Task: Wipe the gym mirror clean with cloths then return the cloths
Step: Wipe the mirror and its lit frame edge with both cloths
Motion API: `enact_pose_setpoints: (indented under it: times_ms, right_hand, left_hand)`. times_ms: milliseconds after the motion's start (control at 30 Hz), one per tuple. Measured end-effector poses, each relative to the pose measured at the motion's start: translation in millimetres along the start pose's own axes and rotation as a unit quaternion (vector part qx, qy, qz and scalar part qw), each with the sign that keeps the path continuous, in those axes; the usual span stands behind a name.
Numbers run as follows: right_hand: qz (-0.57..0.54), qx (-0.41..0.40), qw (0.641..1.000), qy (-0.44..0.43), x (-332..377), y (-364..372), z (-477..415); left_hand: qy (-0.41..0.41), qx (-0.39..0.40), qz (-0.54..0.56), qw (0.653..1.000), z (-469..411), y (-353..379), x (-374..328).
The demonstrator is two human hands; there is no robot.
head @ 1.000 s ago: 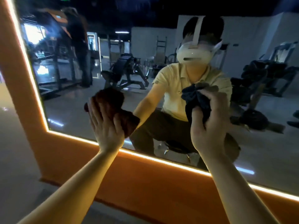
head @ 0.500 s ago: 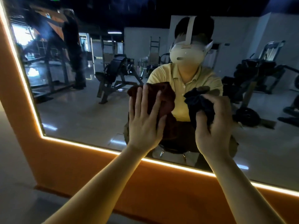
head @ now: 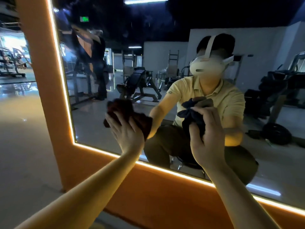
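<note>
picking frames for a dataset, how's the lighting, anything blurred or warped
Head view: dim; the light strip edging the mirror casts warm glow on the forearms; wide-angle lens bows the orange frame; left hand and red cloth soft; dark cloth in right hand lacks detail.

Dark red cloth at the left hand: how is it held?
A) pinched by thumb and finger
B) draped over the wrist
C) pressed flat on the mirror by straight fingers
C: the left hand lies flat, fingers straight, on the dark red cloth against the orange-framed mirror.
</note>
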State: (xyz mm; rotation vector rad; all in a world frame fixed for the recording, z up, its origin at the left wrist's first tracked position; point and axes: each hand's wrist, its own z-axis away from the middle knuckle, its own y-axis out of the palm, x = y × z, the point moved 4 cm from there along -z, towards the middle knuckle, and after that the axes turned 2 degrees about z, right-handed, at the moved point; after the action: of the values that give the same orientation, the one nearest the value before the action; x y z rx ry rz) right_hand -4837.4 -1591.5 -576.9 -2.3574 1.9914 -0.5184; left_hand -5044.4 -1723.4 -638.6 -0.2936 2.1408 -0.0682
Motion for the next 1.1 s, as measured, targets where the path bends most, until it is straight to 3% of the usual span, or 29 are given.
enact_pose_setpoints:
  times_ms: [67,133,300,433,533,633,700,767,967,1033,1100]
  right_hand:
    - [-0.007,-0.007,1.000,0.000,-1,-4,2]
    - [-0.011,-0.013,1.000,0.008,-2,-4,4]
    - [-0.004,-0.017,0.999,0.030,0,0,1]
    - [0.004,-0.026,0.999,0.031,-3,-2,0]
    - [0.035,-0.023,0.999,0.021,-3,-4,-2]
    - [0.062,-0.007,0.998,0.003,-3,-5,-7]
    - [0.062,0.007,0.998,0.007,-3,-7,-15]
    - [0.094,-0.002,0.995,0.013,-3,-16,-22]
    - [0.148,-0.061,0.986,0.048,-26,-82,-18]
    - [0.170,-0.077,0.981,0.060,-42,-115,-8]
    - [0.187,-0.092,0.975,0.074,-60,-146,1]
  left_hand:
    - [0.098,0.074,-0.014,0.992,23,-5,4]
    - [0.151,0.095,-0.023,0.984,-3,-17,-5]
    - [0.118,-0.014,0.010,0.993,-109,-29,-77]
    - [0.225,-0.047,-0.013,0.973,-68,-1,-58]
    - [0.372,0.052,-0.092,0.922,-3,22,-5]
    - [0.529,0.140,-0.198,0.813,35,34,38]
    - [0.582,0.159,-0.220,0.767,34,32,39]
    - [0.598,0.158,-0.183,0.764,20,28,12]
    - [0.555,0.078,-0.111,0.821,9,60,-123]
    - [0.562,0.075,-0.102,0.818,38,79,-140]
    - [0.601,0.092,-0.101,0.787,77,97,-144]
